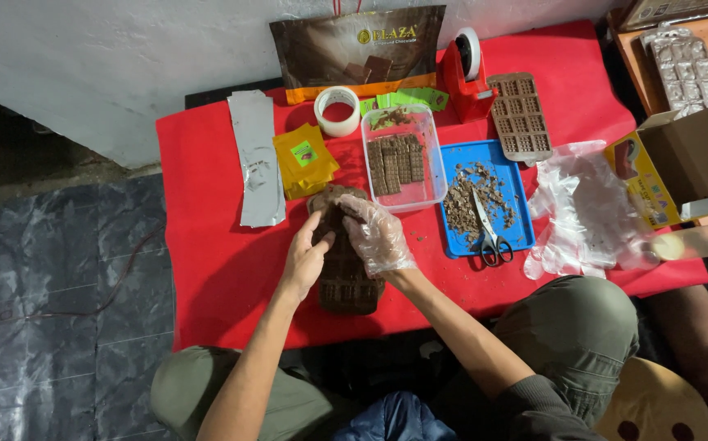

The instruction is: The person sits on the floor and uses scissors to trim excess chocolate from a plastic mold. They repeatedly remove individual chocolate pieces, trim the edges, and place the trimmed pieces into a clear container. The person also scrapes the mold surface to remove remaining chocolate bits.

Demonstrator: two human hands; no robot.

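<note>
Knees in olive trousers frame the near edge of the red table. Both forearms reach forward over that edge to a brown mould lying near the middle of the table's near half. Just beyond it sits a clear tub holding chocolate pieces. Right of the tub a blue tray carries crumbs and scissors. Crumpled plastic lies at the right edge, beside a cardboard box. A silver pouch, yellow sachets and a tape roll lie to the left; a red dispenser, a second mould and a brown bag stand along the far edge.

The bare left hand grips the mould's left side, fingers curled narrow on it. The gloved right hand presses on its far end, fingers bent down and close together. The mould is dark, long, gridded with small cells, partly hidden by both hands.
</note>
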